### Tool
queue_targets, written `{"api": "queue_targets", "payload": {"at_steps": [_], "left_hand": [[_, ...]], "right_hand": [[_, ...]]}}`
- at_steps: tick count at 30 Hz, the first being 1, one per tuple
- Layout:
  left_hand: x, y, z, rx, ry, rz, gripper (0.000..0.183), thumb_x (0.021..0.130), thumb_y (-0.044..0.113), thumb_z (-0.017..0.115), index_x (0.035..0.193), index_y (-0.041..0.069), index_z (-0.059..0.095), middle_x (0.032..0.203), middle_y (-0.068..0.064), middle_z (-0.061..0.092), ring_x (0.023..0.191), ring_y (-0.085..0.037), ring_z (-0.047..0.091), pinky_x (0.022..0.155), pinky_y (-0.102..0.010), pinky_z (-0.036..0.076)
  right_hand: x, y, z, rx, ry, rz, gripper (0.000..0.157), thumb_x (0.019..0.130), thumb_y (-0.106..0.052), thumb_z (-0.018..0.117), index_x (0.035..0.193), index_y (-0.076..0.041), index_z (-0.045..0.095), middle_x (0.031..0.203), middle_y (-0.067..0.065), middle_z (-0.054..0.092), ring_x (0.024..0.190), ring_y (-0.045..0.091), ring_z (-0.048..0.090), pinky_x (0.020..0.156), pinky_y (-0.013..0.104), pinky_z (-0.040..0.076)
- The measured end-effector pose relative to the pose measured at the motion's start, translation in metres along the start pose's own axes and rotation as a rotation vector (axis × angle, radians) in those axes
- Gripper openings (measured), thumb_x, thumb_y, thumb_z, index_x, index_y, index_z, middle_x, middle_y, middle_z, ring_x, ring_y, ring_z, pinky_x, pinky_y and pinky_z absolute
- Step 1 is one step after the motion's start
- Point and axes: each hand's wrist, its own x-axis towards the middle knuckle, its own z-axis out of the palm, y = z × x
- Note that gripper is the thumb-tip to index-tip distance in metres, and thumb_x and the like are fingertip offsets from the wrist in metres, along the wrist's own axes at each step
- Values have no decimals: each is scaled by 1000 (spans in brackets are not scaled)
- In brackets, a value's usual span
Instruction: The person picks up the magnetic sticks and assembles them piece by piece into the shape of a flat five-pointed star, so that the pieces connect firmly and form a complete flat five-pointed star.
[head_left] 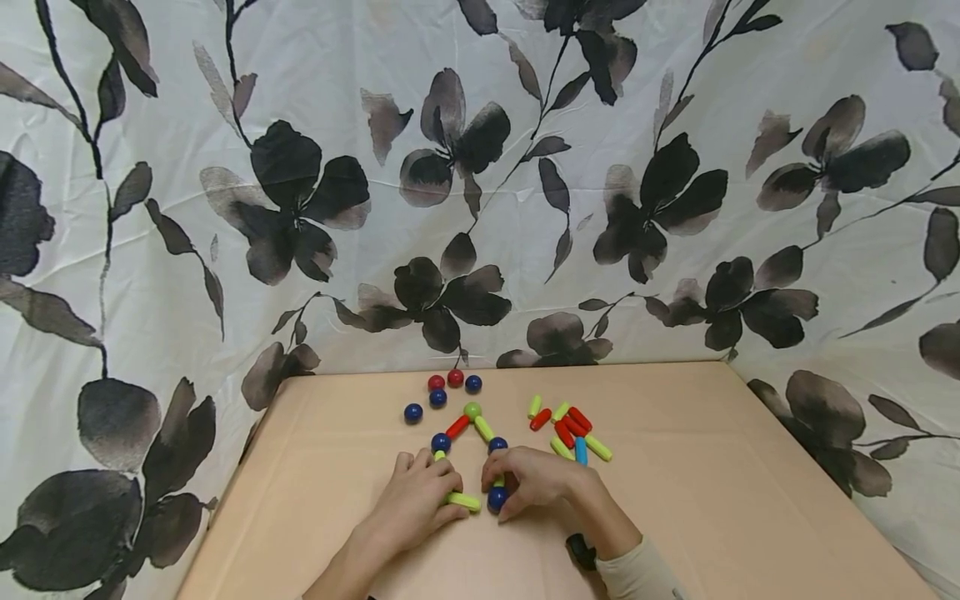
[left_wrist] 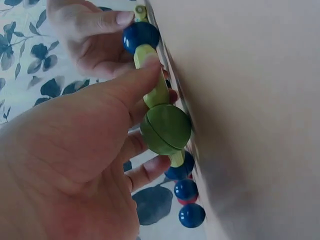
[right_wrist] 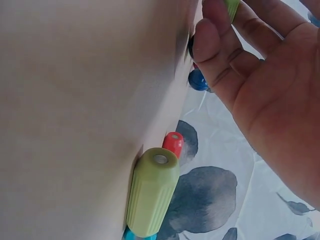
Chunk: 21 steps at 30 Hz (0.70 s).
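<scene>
- Down at six o'clock, the left hand pinches a lime rod; the right hand pinches the blue ball at that rod's three o'clock.
- I reckon uneven pushing could pop the chain toward twelve apart.
- Careless right-hand swing might scatter the loose rods at one, tbh.

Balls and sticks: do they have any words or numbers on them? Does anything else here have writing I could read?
No words, labels, brands, numbers or signs can be read.
Balls and sticks: plain colours, no writing I can see.
Cloth: printed flowers and leaves, no letters.
Sleeve: a tiny dark mark, too small to tell.
</scene>
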Motion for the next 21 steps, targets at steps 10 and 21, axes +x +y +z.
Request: {"api": "queue_targets", "payload": {"at_steps": [10, 21], "left_hand": [[1, 15, 4, 75, 52, -25, 26, 95, 52, 70, 97, 26, 72, 102, 9, 61, 96, -18, 45, 79, -39, 24], [0, -3, -1, -129, 34, -85, 39, 85, 57, 81, 108, 27, 71, 103, 3, 42, 90, -16, 40, 76, -35, 25]], "right_hand": [[1, -5, 1, -61, 17, -3, 25, 87, -26, 86, 110, -24, 75, 108, -15, 62, 93, 10, 58, 83, 21, 49], [1, -3, 1, -39, 32, -1, 29, 86, -28, 87, 113, -23, 76, 107, -16, 63, 93, 11, 59, 83, 22, 50]]}}
